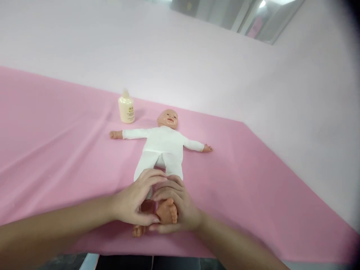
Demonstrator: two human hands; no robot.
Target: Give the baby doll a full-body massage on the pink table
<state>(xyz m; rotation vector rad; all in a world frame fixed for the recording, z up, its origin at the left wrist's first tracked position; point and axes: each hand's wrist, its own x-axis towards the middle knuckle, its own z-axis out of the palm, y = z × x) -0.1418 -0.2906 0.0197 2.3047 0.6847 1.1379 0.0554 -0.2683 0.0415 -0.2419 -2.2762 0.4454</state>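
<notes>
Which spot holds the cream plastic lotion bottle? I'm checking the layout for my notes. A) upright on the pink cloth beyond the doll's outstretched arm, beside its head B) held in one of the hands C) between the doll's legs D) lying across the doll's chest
A: the cream plastic lotion bottle stands upright on the pink cloth, beyond the white-clothed baby doll's arm, untouched by either hand.

Both hands cup 1 bare foot (167, 210) of a doll (161, 148) in white clothes: left hand (134, 200) over its ankle, right hand (180, 206) beneath. Beyond the left hand's fingertips, a cream bottle (126, 108) stands on the pink sheet (56, 150).
</notes>
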